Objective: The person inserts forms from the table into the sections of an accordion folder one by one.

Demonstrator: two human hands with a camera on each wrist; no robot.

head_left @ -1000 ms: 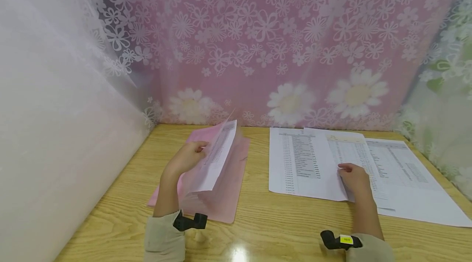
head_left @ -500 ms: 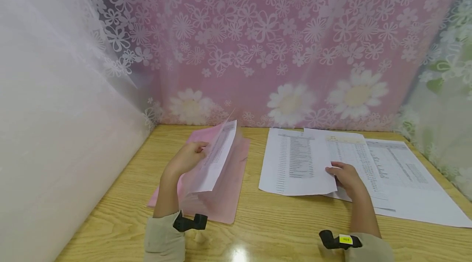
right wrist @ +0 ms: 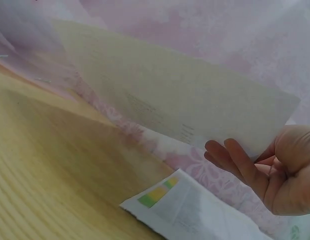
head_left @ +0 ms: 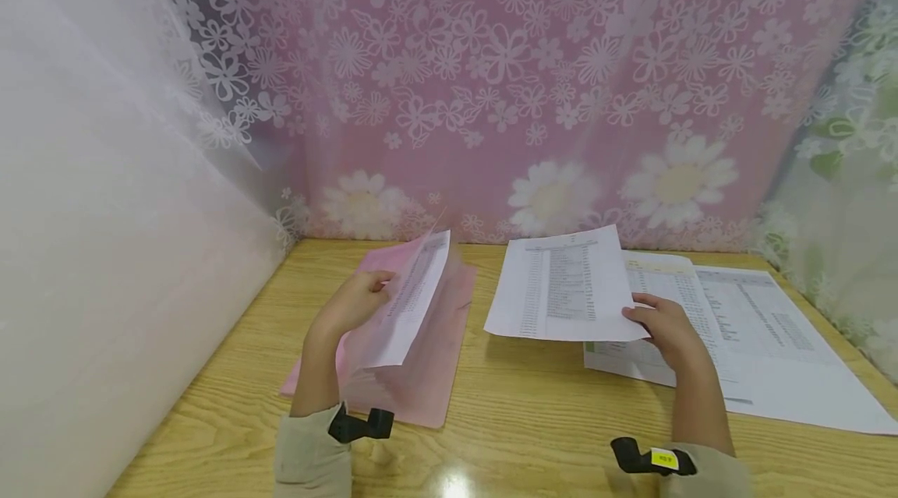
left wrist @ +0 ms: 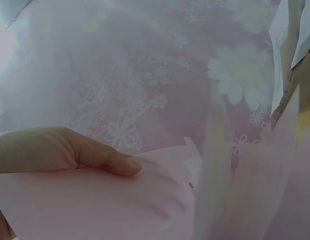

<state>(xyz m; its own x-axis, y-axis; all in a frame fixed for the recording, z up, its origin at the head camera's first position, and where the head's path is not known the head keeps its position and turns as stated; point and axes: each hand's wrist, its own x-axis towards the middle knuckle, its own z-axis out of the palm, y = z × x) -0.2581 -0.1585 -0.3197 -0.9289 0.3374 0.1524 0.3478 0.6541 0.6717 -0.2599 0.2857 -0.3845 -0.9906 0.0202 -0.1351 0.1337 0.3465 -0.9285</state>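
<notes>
My left hand [head_left: 358,299] grips the cover and leaves of a pink folder [head_left: 449,358], which stands partly opened on the left of the table. A printed white page [head_left: 417,299] shows among its leaves. In the left wrist view the thumb of the left hand [left wrist: 90,152] presses on a pinkish sheet, and the fingers behind show through faintly. My right hand [head_left: 666,330] pinches the lower right corner of a printed sheet of paper [head_left: 561,287], lifted and tilted above the table. From below, the right wrist view shows the fingers of the right hand [right wrist: 265,172] under that sheet [right wrist: 185,95].
More printed sheets [head_left: 772,326] lie overlapping on the right side of the wooden table [head_left: 519,420]. One of them carries a green and yellow patch [right wrist: 157,192]. A pink flowered curtain [head_left: 449,93] hangs behind the table, with a pale sheet [head_left: 105,210] on the left.
The right hand has drawn the top printed sheet leftward off the others and raised it from the table. The left hand and the folder have stayed nearly still.
</notes>
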